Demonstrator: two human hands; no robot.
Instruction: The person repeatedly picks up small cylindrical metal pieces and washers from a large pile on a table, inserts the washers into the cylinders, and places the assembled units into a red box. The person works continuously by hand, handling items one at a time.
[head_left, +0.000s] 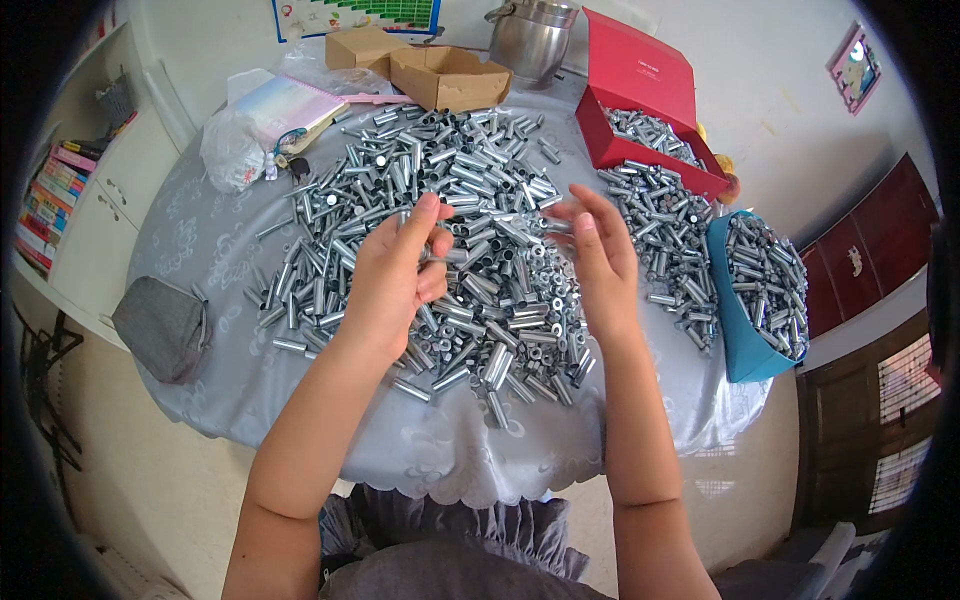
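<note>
My left hand is closed around a small metal bolt, whose end sticks out to the right between the fingers. Across the gap, my right hand has a short metal piece, perhaps a sleeve, between thumb and fingers; it is blurred. Both hands are above a wide heap of shiny metal sleeves mixed with bolts. Nuts and flat washers gather on the heap's right side, below my right hand. Fingers hide part of what each hand holds.
Bolt-and-sleeve pieces lie right of my right hand, beside a red box and a filled teal container. A grey pouch, spiral notebook, plastic bag, cardboard boxes and steel pot edge the cloth-covered table.
</note>
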